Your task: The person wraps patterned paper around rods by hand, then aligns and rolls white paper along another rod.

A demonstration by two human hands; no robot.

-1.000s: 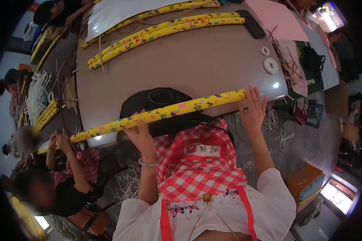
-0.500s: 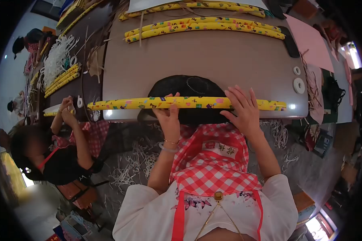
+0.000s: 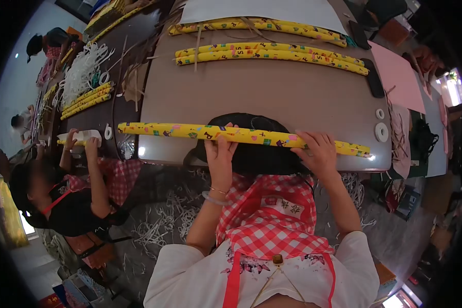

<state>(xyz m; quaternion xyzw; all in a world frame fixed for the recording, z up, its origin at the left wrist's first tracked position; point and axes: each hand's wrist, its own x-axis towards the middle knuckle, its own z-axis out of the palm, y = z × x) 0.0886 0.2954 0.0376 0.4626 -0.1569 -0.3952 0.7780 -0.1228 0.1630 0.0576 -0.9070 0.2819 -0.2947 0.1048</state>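
Observation:
A long, thin roll of yellow printed paper (image 3: 185, 130) lies across in front of me, its right end tilted lower toward me. My left hand (image 3: 221, 159) grips it near the middle, thumb and fingers around it. Right of the middle, my right hand (image 3: 319, 154) is closed over the roll, fingers bent across the top. Behind and under the roll is a black cap (image 3: 251, 123), which hides part of the table's near edge.
More yellow rolls (image 3: 272, 54) lie at the table's (image 3: 190, 95) far side beside a dark phone-like object (image 3: 373, 78). Two tape rolls (image 3: 381, 132) sit at the right. At left, a co-worker (image 3: 61, 200) handles another roll; white strips (image 3: 174, 213) litter the floor.
The view has shifted, so the table sits lower. The roll's right end has dipped toward me. My right hand's fingers, spread before, are now bent over the roll.

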